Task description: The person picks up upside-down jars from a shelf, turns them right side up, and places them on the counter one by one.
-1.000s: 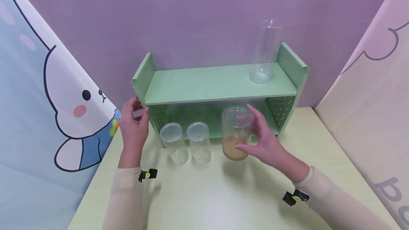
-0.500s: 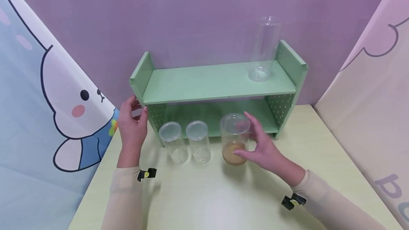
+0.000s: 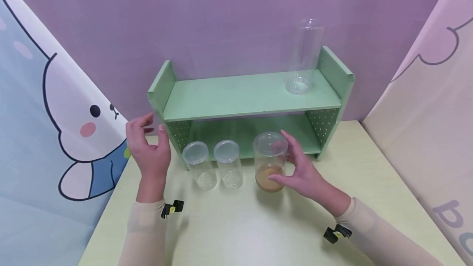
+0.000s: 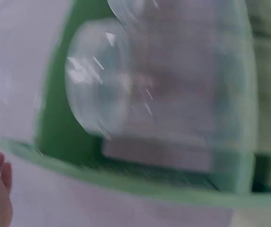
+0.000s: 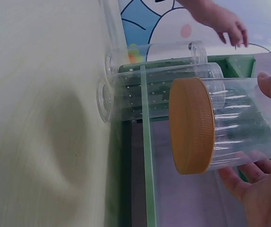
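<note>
The orange-lidded jar (image 3: 270, 160) stands upside down on the table (image 3: 236, 225), right of two clear jars (image 3: 216, 164). My right hand (image 3: 301, 171) curls round it; my left hand (image 3: 148, 151) hovers empty, fingers relaxed, beside the green shelf (image 3: 251, 97). Next, I judge, comes letting go without tipping it.

Tall clear jar (image 3: 304, 56) on shelf top, bunny backdrop (image 3: 79, 126) left, purple wall (image 3: 221, 19) behind
</note>
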Available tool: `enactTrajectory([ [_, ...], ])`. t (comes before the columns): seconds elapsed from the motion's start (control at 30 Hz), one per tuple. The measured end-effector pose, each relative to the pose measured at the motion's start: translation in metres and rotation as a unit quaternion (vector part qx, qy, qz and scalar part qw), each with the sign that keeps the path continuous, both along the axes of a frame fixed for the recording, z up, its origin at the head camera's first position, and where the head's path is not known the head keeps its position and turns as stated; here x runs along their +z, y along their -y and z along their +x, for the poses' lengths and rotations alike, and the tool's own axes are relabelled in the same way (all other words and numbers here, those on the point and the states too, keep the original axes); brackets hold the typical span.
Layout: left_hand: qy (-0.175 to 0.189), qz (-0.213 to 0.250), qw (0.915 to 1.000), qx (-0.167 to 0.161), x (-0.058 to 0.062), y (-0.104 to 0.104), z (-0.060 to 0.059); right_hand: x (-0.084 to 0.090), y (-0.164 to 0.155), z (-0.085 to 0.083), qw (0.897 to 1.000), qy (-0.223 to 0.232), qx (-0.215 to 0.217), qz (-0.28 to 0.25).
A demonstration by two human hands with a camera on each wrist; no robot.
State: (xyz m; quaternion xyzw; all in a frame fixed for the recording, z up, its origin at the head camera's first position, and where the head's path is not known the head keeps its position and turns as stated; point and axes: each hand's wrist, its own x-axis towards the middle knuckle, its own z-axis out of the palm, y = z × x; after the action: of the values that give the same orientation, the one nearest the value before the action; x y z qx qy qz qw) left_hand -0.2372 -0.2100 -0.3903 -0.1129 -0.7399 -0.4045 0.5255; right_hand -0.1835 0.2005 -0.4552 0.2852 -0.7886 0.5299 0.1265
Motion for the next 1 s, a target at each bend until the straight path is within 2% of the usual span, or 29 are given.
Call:
enactTrajectory([
  [0.1, -0.032, -0.025, 0.9972, -0.063, 0.011, -0.02, 0.011, 0.0, 0.001, 0.001, 1.0, -0.005, 0.006, -0.001],
  [0.2, -0.027, -0.075, 0.9856, -0.149, 0.017, -0.045, 0.022, -0.001, 0.003, 0.001, 1.0, -0.012, 0.014, -0.004],
  [0.3, 0.021, -0.135, 0.9639, -0.228, 0.017, -0.071, 0.033, -0.001, 0.005, 0.002, 1.0, -0.015, 0.02, -0.006],
  [0.37, 0.074, -0.171, 0.9456, -0.267, 0.016, -0.087, 0.038, -0.001, 0.006, 0.002, 1.0, -0.012, 0.023, -0.005],
  [0.43, 0.133, -0.204, 0.9259, -0.289, 0.014, -0.101, 0.042, -0.002, 0.007, 0.003, 1.0, -0.003, 0.024, -0.001],
  [0.53, 0.199, -0.244, 0.9009, -0.298, 0.011, -0.121, 0.047, -0.003, 0.008, 0.004, 1.0, 0.005, 0.023, 0.008],
  [0.6, 0.22, -0.266, 0.8906, -0.296, 0.01, -0.132, 0.048, -0.003, 0.009, 0.005, 1.0, 0.008, 0.022, 0.014],
  [0.73, 0.234, -0.288, 0.8838, -0.284, 0.009, -0.148, 0.049, -0.002, 0.01, 0.006, 0.999, 0.004, 0.022, 0.025],
  [0.87, 0.267, -0.299, 0.8774, -0.263, 0.009, -0.153, 0.049, 0.0, 0.012, 0.008, 0.999, -0.005, 0.029, 0.034],
  [1.0, 0.303, -0.312, 0.8667, -0.245, 0.007, -0.155, 0.051, 0.002, 0.013, 0.009, 0.998, -0.013, 0.033, 0.041],
])
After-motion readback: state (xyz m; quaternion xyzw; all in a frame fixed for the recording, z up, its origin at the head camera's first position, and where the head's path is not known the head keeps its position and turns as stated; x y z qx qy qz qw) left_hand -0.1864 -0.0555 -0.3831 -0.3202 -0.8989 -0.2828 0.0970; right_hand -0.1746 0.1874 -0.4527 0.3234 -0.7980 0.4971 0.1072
